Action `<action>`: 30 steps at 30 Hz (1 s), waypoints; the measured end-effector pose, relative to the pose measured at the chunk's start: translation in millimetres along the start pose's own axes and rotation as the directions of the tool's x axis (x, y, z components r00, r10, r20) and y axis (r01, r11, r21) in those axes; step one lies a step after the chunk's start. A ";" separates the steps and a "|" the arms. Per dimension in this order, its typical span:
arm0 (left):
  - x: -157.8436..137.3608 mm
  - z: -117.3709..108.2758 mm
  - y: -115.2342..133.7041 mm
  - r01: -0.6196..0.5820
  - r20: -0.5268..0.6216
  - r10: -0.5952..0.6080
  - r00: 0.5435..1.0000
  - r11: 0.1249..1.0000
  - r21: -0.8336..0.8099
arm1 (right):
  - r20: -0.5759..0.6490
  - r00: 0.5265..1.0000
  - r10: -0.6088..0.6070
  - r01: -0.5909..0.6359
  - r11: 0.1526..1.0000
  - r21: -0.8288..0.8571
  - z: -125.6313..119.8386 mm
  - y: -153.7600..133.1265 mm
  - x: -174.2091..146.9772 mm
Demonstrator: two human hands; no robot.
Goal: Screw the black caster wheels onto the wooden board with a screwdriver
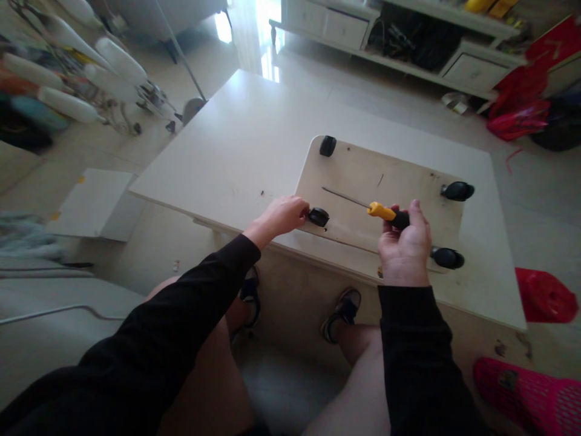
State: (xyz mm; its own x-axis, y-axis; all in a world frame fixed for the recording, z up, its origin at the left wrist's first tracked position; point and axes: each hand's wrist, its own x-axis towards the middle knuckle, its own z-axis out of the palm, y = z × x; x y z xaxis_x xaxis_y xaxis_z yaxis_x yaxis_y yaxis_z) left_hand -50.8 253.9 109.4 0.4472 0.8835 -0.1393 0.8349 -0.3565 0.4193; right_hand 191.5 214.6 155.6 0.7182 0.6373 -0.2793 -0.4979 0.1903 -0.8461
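A beige board [390, 175] with rounded corners lies flat, with a black caster wheel near each corner. My left hand [288, 213] is closed at the near left caster wheel [319, 217], its fingertips against the wheel's left end. My right hand [406, 242] grips a screwdriver [384, 211] by its yellow and black handle. The thin shaft points left above the board and touches nothing that I can make out. Other casters are at the far left corner [327, 146], the far right corner [457, 191] and the near right corner [447, 258].
The board rests on a white table [227, 139]. A tiny dark piece [262, 192] lies left of the board. A white cabinet [345, 27] stands beyond. A red stool [544, 295] and a pink basket [531, 393] are at the right; a white box [95, 203] is at the left.
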 end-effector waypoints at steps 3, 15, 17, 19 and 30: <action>-1.7 0.3 -2.5 -0.034 -0.012 0.034 0.999 0.999 0.025 | 0.005 1.000 0.008 -0.008 1.000 0.002 -1.5 1.4 -0.2; -3.9 1.9 1.1 -0.093 -0.015 0.095 0.995 0.991 0.097 | 0.016 0.999 0.035 -0.034 0.999 -0.023 1.5 5.1 -5.3; -4.3 0.5 2.8 -0.073 -0.017 0.075 0.997 0.994 0.087 | 0.020 0.999 0.035 -0.034 0.999 -0.030 1.7 6.5 -4.8; -4.5 -1.0 3.2 -0.072 -0.024 0.074 0.997 0.995 0.061 | 0.019 0.999 0.031 -0.030 0.999 -0.034 1.7 7.5 -4.2; -5.6 -4.6 3.7 -0.086 0.013 0.086 0.996 0.995 0.041 | 0.032 0.998 0.049 -0.048 0.999 -0.025 5.0 10.7 -7.0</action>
State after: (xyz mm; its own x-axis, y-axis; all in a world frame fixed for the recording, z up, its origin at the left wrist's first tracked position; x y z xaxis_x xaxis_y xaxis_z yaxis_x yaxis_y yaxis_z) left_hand -51.8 249.1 115.8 0.5215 0.8455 -0.1148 0.8057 -0.4438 0.3923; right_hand 178.7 215.8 150.8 0.6773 0.6692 -0.3056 -0.5196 0.1410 -0.8427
